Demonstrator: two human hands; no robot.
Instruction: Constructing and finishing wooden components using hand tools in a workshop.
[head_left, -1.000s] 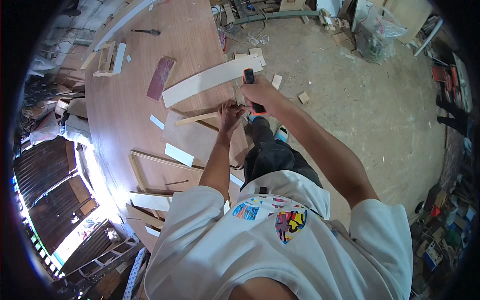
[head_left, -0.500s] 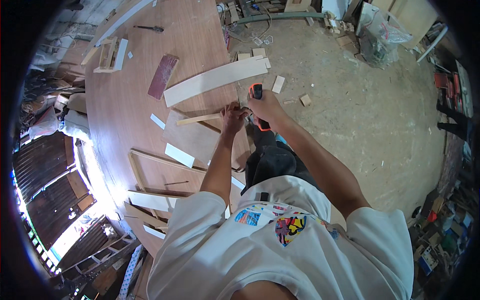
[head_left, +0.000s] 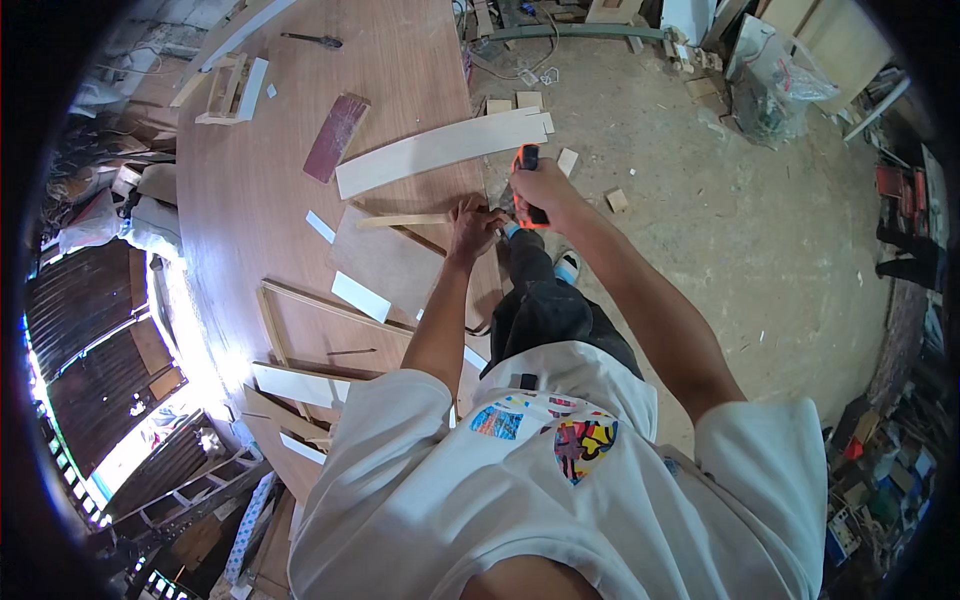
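Note:
My right hand [head_left: 545, 188] is wrapped round the orange-and-black handle of what looks like a handsaw [head_left: 527, 157], just past the table's right edge; its blade hardly shows. At that edge my left hand [head_left: 472, 230] closes on the end of a narrow wooden strip [head_left: 405, 220]. The strip runs leftward over a flat square board [head_left: 375, 262] lying on the table [head_left: 240, 200]. Where strip and tool come nearest each other, my fingers hide the spot.
A curved pale board [head_left: 440, 150] lies beyond my left hand, with a maroon block [head_left: 337, 137] beside it. White strips [head_left: 361, 296] and a wooden frame [head_left: 270, 325] lie nearer me. Wood offcuts [head_left: 617, 201] and a plastic bag [head_left: 785, 95] are on the floor.
My right hand and its tool have shifted slightly away from me and to the right. The left hand keeps its grip on the strip. The whole view has moved a little.

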